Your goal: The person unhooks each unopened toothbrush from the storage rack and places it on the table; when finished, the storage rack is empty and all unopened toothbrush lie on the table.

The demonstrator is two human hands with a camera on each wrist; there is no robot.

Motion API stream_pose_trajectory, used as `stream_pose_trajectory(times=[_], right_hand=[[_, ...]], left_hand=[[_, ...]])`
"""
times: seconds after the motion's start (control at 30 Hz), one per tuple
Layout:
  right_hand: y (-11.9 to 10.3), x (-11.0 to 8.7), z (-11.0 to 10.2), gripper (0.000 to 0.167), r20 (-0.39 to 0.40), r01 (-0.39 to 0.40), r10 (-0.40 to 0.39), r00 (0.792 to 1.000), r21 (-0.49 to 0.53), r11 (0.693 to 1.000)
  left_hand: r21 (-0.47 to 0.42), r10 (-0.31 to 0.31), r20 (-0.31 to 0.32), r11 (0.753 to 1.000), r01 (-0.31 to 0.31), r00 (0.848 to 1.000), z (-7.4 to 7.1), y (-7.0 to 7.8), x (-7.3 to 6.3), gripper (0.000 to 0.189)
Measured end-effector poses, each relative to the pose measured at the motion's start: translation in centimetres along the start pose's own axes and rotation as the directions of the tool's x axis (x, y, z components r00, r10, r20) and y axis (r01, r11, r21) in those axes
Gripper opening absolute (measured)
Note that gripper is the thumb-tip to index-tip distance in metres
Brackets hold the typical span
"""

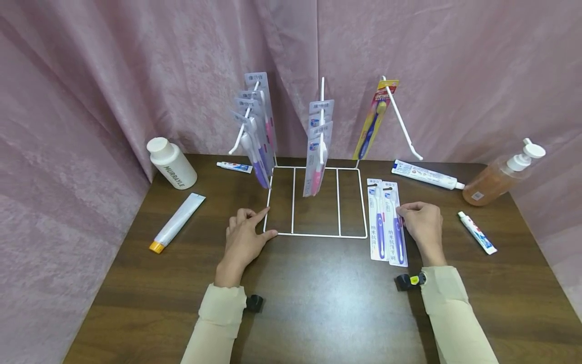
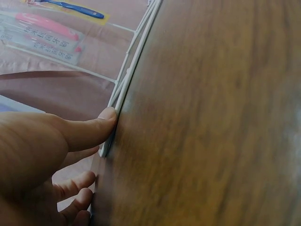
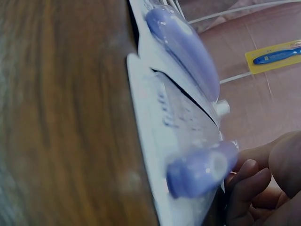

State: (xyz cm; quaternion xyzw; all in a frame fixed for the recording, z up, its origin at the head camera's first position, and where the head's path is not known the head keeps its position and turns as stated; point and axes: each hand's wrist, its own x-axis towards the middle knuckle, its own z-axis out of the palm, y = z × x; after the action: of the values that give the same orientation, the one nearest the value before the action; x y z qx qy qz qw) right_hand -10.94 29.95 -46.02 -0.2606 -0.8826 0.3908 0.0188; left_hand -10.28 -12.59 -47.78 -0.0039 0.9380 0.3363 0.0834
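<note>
Two packaged purple toothbrushes lie side by side on the table, right of the white wire rack (image 1: 317, 235). My right hand (image 1: 423, 225) pinches the right edge of the right-hand toothbrush pack (image 1: 394, 222); the other toothbrush pack (image 1: 377, 217) lies against its left side. In the right wrist view the fingertips (image 3: 249, 172) are at the pack's edge, beside the purple handle (image 3: 202, 172). My left hand (image 1: 244, 235) rests at the rack's front left corner, thumb and index finger extended onto its wires. In the left wrist view the thumb (image 2: 89, 129) presses the base wire.
Packaged toothbrushes hang on the rack's left hook (image 1: 241, 132) and middle hook (image 1: 322, 91); a yellow toothbrush pack (image 1: 375, 119) hangs on the right one. A white bottle (image 1: 173, 164) and toothpaste tubes stand or lie leftward. More tubes and a pump bottle (image 1: 493, 182) are rightward.
</note>
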Motion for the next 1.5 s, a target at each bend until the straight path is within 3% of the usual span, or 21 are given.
stream_pose_trajectory(times=[0.17,0.33,0.47,0.53,0.63,0.73,0.83,1.03,1.27,1.33,1.5], right_hand=[[0.1,0.0,0.1,0.032,0.010,-0.002,0.002,1.000,-0.012,1.000],[-0.5,-0.1,-0.4,0.046,-0.005,0.008,-0.008,1.000,-0.038,0.999],[-2.8,-0.1,-0.7,0.047,-0.073,0.117,-0.113,0.991,0.055,0.992],[-4.6,0.1,-0.7,0.042,-0.103,0.201,-0.185,0.977,0.182,0.962],[-7.6,0.9,-0.7,0.037,-0.133,0.315,-0.286,0.949,0.384,0.868],[-10.5,1.8,-0.7,0.039,-0.134,0.359,-0.342,0.930,0.529,0.769],[-12.9,2.8,-0.7,0.042,-0.143,0.378,-0.371,0.917,0.604,0.701],[-15.2,3.8,-0.8,0.044,-0.157,0.397,-0.391,0.907,0.632,0.666],[-16.2,3.9,-0.5,0.017,-0.148,0.376,-0.390,0.909,0.696,0.612],[-16.3,4.0,-0.4,0.012,-0.151,0.377,-0.389,0.909,0.697,0.610],[-16.4,4.1,-0.2,0.019,-0.166,0.387,-0.385,0.908,0.684,0.618]], left_hand=[[0.003,-0.001,0.005,1.000,0.001,1.000,0.1,-0.1,-0.1,0.075],[-0.012,-0.004,0.012,1.000,0.004,1.000,0.1,0.1,-0.1,0.076],[-0.018,-0.001,0.006,1.000,0.002,1.000,0.0,0.1,-0.1,0.076],[-0.013,-0.003,0.001,1.000,0.003,1.000,0.0,0.1,-0.1,0.075],[-0.009,-0.008,0.002,1.000,0.008,1.000,-0.1,0.0,-0.3,0.075],[-0.006,-0.005,0.000,1.000,0.005,1.000,-0.2,-0.1,-0.3,0.076],[-0.009,0.002,-0.007,1.000,-0.002,1.000,-0.1,-0.1,-0.1,0.076],[-0.008,0.005,0.000,1.000,-0.005,1.000,0.0,-0.2,0.1,0.075],[-0.010,0.001,-0.003,1.000,-0.001,1.000,0.0,-0.1,0.2,0.076],[-0.009,0.000,-0.003,1.000,0.000,1.000,0.0,-0.2,0.2,0.076],[-0.012,-0.005,0.000,1.000,0.005,1.000,-0.1,0.0,0.0,0.075]])
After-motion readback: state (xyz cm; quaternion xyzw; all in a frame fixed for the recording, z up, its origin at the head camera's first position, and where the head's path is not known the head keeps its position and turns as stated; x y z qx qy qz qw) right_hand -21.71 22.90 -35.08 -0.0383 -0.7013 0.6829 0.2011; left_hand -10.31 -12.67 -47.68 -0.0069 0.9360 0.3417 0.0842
